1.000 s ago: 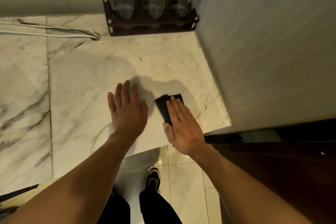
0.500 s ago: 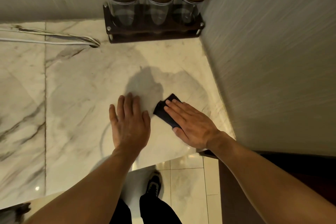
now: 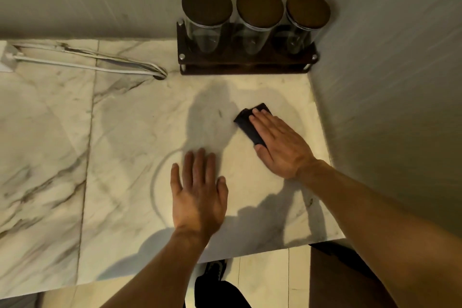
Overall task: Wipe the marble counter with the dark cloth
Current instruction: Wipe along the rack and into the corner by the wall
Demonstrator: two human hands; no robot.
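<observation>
The white marble counter (image 3: 120,147) with grey veins fills the middle of the view. A small folded dark cloth (image 3: 246,122) lies on it toward the right. My right hand (image 3: 280,145) presses flat on the cloth, fingers covering most of it, so only its far and left edges show. My left hand (image 3: 198,192) rests palm down on the bare marble nearer the front edge, fingers slightly apart, holding nothing.
A dark wooden rack (image 3: 246,67) with three lidded glass jars (image 3: 258,20) stands in the back corner. White cables (image 3: 87,62) run along the back left into a hole. A wall (image 3: 390,107) bounds the counter's right side. Floor tiles and my shoe (image 3: 215,269) show below the front edge.
My right hand has slid the cloth away from me and to the right, toward the jar rack. The left hand stays flat on the marble. The camera view has shifted over the counter.
</observation>
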